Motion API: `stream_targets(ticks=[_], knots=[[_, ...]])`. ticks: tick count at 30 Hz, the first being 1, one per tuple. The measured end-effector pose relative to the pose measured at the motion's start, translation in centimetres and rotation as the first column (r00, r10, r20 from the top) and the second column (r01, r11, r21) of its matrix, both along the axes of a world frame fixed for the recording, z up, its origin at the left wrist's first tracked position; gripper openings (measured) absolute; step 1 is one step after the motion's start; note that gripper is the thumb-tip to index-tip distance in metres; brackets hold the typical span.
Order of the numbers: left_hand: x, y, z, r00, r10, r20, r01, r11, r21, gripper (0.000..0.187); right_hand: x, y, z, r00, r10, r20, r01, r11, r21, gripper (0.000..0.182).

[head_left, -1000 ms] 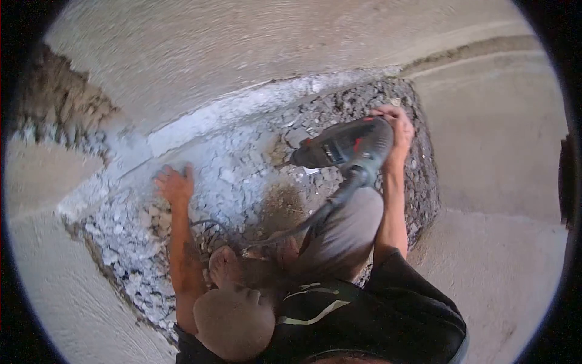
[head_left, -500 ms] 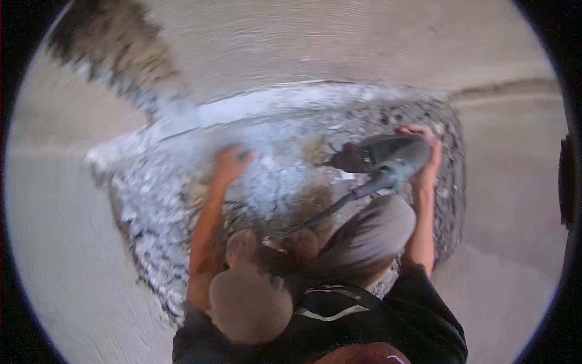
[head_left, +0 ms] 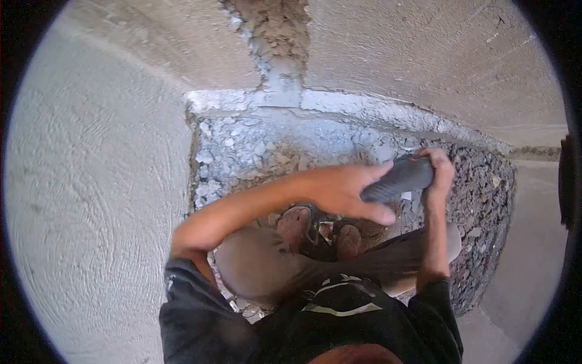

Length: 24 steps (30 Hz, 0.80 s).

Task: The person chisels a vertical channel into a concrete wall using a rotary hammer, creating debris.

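My right hand (head_left: 441,173) is wrapped round the right end of a dark power drill (head_left: 400,180), held above the broken rubble in front of my knees. At the drill's left end is my left hand (head_left: 348,189), thumb and fingers spread wide around that end, blurred a little by motion. The left forearm reaches across my body. The drill's bit and cord are hidden in this view.
Loose grey rubble (head_left: 479,224) fills the recess where I crouch, around my shoes (head_left: 295,227). A white band (head_left: 370,110) edges the foot of the wall, and a rough channel (head_left: 280,36) runs up it. Plastered wall (head_left: 97,200) stands at left.
My left hand has swung from the rubble on the left across to the drill. The drill has turned in my right hand, and the view has shifted to the left.
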<state>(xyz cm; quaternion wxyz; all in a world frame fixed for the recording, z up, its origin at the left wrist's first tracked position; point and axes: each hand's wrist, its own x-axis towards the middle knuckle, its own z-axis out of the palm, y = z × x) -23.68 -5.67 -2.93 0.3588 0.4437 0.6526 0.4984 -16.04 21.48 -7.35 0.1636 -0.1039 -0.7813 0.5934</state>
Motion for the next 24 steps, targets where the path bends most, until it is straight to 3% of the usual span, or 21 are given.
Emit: stream_targets(ticks=[1,3,4,5,6,7,8,10,11,12,13,14,16,18,20,21,22,24], knots=[[-0.2,0.2,0.1,1.0,0.009,-0.012,-0.009,1.0,-0.015,0.08,-0.2,-1.5,-0.1,1.0,0.009,-0.012,-0.009,1.0,-0.015,0.049],[-0.8,0.5,-0.7,0.982,-0.075,0.176,0.114,0.968,-0.223,0.076,0.1,-4.2,-0.2,0.987,-0.02,0.158,0.016,0.999,0.029,0.051],[-0.3,0.8,-1.3,0.983,-0.068,0.173,0.109,0.966,-0.236,0.076,0.2,-5.4,-0.7,0.988,-0.014,0.154,0.011,1.0,0.015,0.051],[0.0,1.0,-1.9,0.995,0.005,0.095,0.027,0.942,-0.335,0.07,0.2,-6.5,-1.6,0.966,-0.239,0.102,0.251,0.958,-0.139,0.051],[0.2,1.2,-2.2,0.997,0.074,0.009,-0.063,0.905,-0.421,0.063,0.2,-7.0,-2.6,0.887,-0.453,0.088,0.457,0.839,-0.294,0.052],[0.3,1.0,-1.3,0.997,0.083,0.001,-0.074,0.901,-0.427,0.063,0.8,-6.0,-4.4,0.866,-0.477,0.154,0.493,0.755,-0.432,0.059],[0.3,0.7,0.2,0.972,0.18,0.152,-0.082,0.864,-0.497,0.062,1.6,-5.7,-7.0,0.869,-0.472,0.15,0.485,0.753,-0.445,0.059],[0.1,0.4,0.6,0.918,0.283,0.278,-0.078,0.816,-0.573,0.061,2.9,-5.9,-10.6,0.798,-0.193,0.57,0.602,0.272,-0.751,0.065],[-0.2,0.1,-0.8,0.957,0.239,0.163,-0.131,0.861,-0.491,0.059,2.9,-6.1,-11.6,0.801,-0.189,0.569,0.599,0.264,-0.756,0.065],[-0.2,-0.1,-1.7,0.978,0.203,0.042,-0.17,0.901,-0.399,0.057,2.0,-7.0,-11.5,0.802,-0.065,0.594,0.597,0.085,-0.797,0.068],[0.1,-0.3,-1.2,0.943,0.282,0.174,-0.177,0.872,-0.457,0.054,1.5,-7.7,-11.5,0.805,0.065,0.59,0.594,-0.094,-0.799,0.07],[0.3,-0.7,-0.6,0.942,0.293,0.164,-0.189,0.866,-0.463,0.054,1.2,-8.0,-11.6,0.808,0.078,0.584,0.589,-0.095,-0.803,0.07],[0.5,-1.2,1.8,0.913,0.336,0.232,-0.159,0.816,-0.556,0.051,0.6,-8.7,-11.2,0.856,0.204,0.475,0.478,0.038,-0.878,0.067],[1.2,-3.6,0.6,0.952,0.279,-0.129,-0.306,0.821,-0.481,0.053,0.8,-9.6,-8.8,0.836,0.192,0.514,0.514,0.058,-0.856,0.065],[1.8,-5.9,4.7,0.966,0.249,-0.066,-0.252,0.859,-0.446,0.058,2.9,-11.0,-6.6,0.902,0.266,0.341,0.338,0.058,-0.939,0.069],[2.6,-6.8,7.4,0.954,0.281,-0.103,-0.295,0.822,-0.488,0.063,4.3,-11.9,-5.8,0.888,0.282,0.363,0.364,0.052,-0.93,0.069],[3.2,-7.5,10.3,0.938,0.307,-0.159,-0.344,0.785,-0.515,0.067,4.9,-12.9,-4.9,0.907,0.347,0.239,0.218,0.098,-0.971,0.072],[5.4,-8.9,15.3,0.896,0.371,-0.244,-0.443,0.699,-0.561,0.074,4.1,-14.7,-0.6,0.879,0.461,0.125,0.149,-0.016,-0.989,0.078]])
